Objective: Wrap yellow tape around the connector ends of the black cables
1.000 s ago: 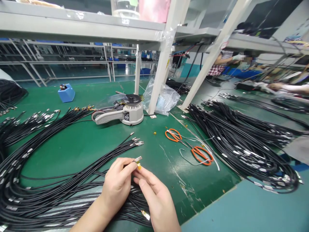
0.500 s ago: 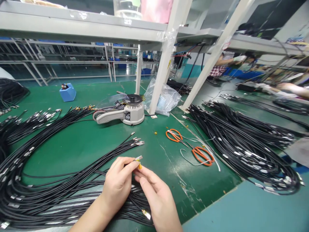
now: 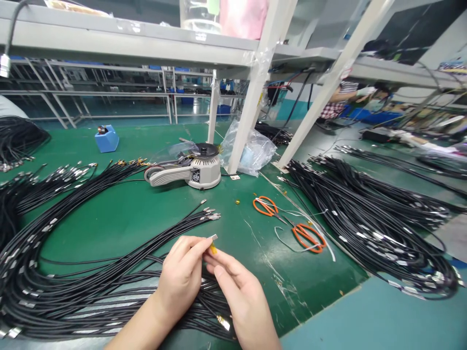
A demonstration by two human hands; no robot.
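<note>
Cable end [image 3: 213,237] pinched in left hand [image 3: 182,277]; yellow tape [image 3: 213,249] pressed on by right hand [image 3: 241,296]. Wrap unfinished; cable pile [image 3: 73,272] left on worktop [image 3: 120,218].

A single head-worn camera looks forward and down across a green bench [image 3: 120,221] from the seated person's place. The person's own two hands sit very close at the bottom edge; shelving posts, further benches and another worker recede toward the top and right.

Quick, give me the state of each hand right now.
Left hand: closed, its grip pinching the metal connector of a black cable.
Right hand: fingers pinched on the yellow tape piece at that connector.
</note>
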